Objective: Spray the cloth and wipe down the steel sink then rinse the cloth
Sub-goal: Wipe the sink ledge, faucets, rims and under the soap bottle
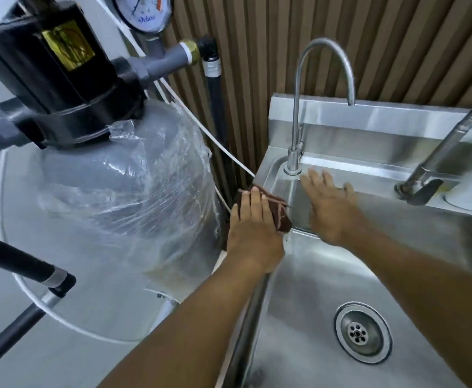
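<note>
On the sink [327,275] rim, left hand [253,228] flat pressing cloth [278,214], no grip, right hand [331,208] splayed open

Our left hand [253,228] lies flat, fingers extended; our right hand [330,208] spreads open just beside it, both arms outstretched.

I see a dark brown cloth [277,212] with pale pink stripes on the silver steel sink [307,289] left rim; beside it, a grey tank [122,191], black valve head [61,79].
</note>
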Demonstrator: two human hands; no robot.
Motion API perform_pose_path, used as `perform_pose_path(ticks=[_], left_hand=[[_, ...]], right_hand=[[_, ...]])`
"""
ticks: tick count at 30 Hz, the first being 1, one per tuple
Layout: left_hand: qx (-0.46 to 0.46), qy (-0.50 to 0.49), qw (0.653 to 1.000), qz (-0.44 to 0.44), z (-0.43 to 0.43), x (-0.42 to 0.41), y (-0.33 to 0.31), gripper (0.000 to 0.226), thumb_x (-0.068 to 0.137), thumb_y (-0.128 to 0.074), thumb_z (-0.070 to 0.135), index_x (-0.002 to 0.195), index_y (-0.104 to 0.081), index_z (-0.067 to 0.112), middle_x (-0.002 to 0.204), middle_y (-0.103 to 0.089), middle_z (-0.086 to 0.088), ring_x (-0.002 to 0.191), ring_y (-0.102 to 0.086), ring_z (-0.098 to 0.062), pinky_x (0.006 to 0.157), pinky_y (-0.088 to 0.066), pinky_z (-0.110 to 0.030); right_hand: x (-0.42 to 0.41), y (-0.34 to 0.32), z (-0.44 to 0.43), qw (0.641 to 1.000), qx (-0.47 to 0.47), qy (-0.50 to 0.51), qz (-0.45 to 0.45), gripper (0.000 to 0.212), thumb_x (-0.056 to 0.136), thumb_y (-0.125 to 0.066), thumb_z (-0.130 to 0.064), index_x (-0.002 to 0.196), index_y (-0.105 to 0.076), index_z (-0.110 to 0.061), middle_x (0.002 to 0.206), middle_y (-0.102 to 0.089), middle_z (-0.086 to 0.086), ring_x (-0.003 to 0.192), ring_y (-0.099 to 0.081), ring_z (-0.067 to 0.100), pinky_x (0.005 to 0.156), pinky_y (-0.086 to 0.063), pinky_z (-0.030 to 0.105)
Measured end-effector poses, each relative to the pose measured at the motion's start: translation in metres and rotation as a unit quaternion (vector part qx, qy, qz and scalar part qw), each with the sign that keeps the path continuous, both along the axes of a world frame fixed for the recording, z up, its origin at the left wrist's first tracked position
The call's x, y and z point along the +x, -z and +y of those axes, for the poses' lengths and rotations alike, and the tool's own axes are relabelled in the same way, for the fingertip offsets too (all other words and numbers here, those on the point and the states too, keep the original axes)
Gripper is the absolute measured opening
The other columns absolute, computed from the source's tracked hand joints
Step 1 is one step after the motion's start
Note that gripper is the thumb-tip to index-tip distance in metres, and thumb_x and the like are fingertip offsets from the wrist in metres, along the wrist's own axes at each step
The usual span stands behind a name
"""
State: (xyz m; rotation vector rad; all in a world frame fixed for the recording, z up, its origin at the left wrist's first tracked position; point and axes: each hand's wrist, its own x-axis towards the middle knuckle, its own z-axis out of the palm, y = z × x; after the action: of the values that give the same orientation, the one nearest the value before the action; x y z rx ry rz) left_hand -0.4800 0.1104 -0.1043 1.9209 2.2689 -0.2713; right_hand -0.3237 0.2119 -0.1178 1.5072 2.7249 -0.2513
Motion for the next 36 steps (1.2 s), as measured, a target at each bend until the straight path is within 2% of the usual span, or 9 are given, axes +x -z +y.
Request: perform_pose_path(ticks=[6,8,11,14,20,23,27,33,36], left_hand=[[-0.005,0.051,0.999,-0.018,-0.059,-0.013,-0.002,0.078,0.102,-0.025,0.044,0.158,0.010,0.002,0.165,0.020,-0.016,0.153,0.018,-0.030,0.123,0.008,-0.046],[0.026,0.056,0.998,-0.034,-0.098,-0.017,-0.001,0.079,0.094,-0.021,0.044,0.158,-0.010,-0.001,0.167,0.001,-0.020,0.155,0.000,-0.035,0.123,-0.002,-0.049],[0.071,0.072,0.993,-0.054,-0.155,-0.023,0.007,0.078,0.084,-0.038,0.042,0.147,-0.044,-0.005,0.158,-0.035,-0.023,0.146,-0.035,-0.039,0.115,-0.035,-0.055],[0.086,0.092,0.991,-0.052,-0.187,-0.026,0.011,0.076,0.080,-0.047,0.041,0.141,-0.053,-0.003,0.154,-0.041,-0.023,0.142,-0.041,-0.041,0.108,-0.034,-0.053],[0.074,0.082,0.993,-0.037,-0.148,-0.021,0.010,0.078,0.090,-0.031,0.046,0.147,-0.042,-0.006,0.158,-0.033,-0.026,0.147,-0.032,-0.042,0.116,-0.033,-0.057],[0.026,0.074,0.997,-0.029,-0.101,-0.022,0.001,0.089,0.088,-0.005,0.054,0.159,-0.011,0.001,0.167,0.000,-0.019,0.155,0.000,-0.034,0.124,-0.009,-0.052],[-0.022,0.079,0.997,-0.005,-0.071,-0.022,-0.004,0.078,0.102,-0.024,0.051,0.160,0.007,0.008,0.166,0.021,-0.011,0.153,0.020,-0.025,0.125,0.006,-0.046],[-0.017,0.068,0.998,0.010,-0.131,-0.018,-0.010,0.080,0.099,-0.025,0.050,0.160,0.001,0.004,0.167,0.012,-0.016,0.155,0.011,-0.030,0.125,-0.003,-0.049],[0.001,0.059,0.998,0.003,-0.188,-0.018,-0.013,0.081,0.095,-0.029,0.051,0.156,-0.023,-0.002,0.165,-0.012,-0.024,0.153,-0.014,-0.039,0.121,-0.023,-0.054]], right_hand=[[-0.026,-0.014,-0.077,0.999,-0.028,-0.031,0.000,0.086,0.091,-0.047,-0.006,0.160,-0.001,-0.030,0.168,0.010,-0.010,0.155,0.012,0.019,0.121,0.001,0.056],[-0.026,-0.011,-0.092,0.999,-0.035,-0.019,0.008,0.086,0.090,-0.046,-0.005,0.160,-0.003,-0.029,0.169,0.005,-0.011,0.155,0.009,0.019,0.122,-0.001,0.056],[-0.026,-0.004,-0.116,0.999,-0.039,-0.013,-0.006,0.088,0.091,-0.046,-0.007,0.160,0.004,-0.028,0.168,0.007,-0.010,0.155,0.010,0.019,0.122,-0.002,0.055],[-0.029,-0.002,-0.130,0.998,-0.056,-0.002,-0.002,0.089,0.091,-0.044,-0.006,0.159,0.010,-0.025,0.168,0.010,-0.008,0.155,0.011,0.020,0.123,0.000,0.053],[-0.030,-0.003,-0.130,0.995,-0.095,0.002,0.021,0.091,0.090,-0.044,-0.002,0.159,0.010,-0.025,0.168,0.013,-0.010,0.155,0.011,0.020,0.123,0.000,0.053],[-0.029,-0.010,-0.131,0.991,-0.129,0.003,0.039,0.089,0.092,-0.045,-0.005,0.160,0.008,-0.027,0.167,0.013,-0.012,0.155,0.011,0.019,0.123,0.000,0.054],[-0.019,-0.022,-0.144,0.981,-0.175,0.016,0.081,0.083,0.095,-0.043,-0.010,0.160,0.006,-0.028,0.168,0.010,-0.011,0.155,0.011,0.018,0.123,-0.001,0.053],[0.001,-0.027,-0.186,0.966,-0.222,0.011,0.131,0.066,0.102,-0.031,-0.020,0.161,0.000,-0.025,0.168,0.007,-0.007,0.155,0.006,0.015,0.125,-0.004,0.045],[0.003,-0.033,-0.219,0.956,-0.253,-0.009,0.151,0.063,0.104,-0.027,-0.025,0.161,0.000,-0.023,0.168,0.006,-0.007,0.155,0.005,0.012,0.125,-0.005,0.040]])
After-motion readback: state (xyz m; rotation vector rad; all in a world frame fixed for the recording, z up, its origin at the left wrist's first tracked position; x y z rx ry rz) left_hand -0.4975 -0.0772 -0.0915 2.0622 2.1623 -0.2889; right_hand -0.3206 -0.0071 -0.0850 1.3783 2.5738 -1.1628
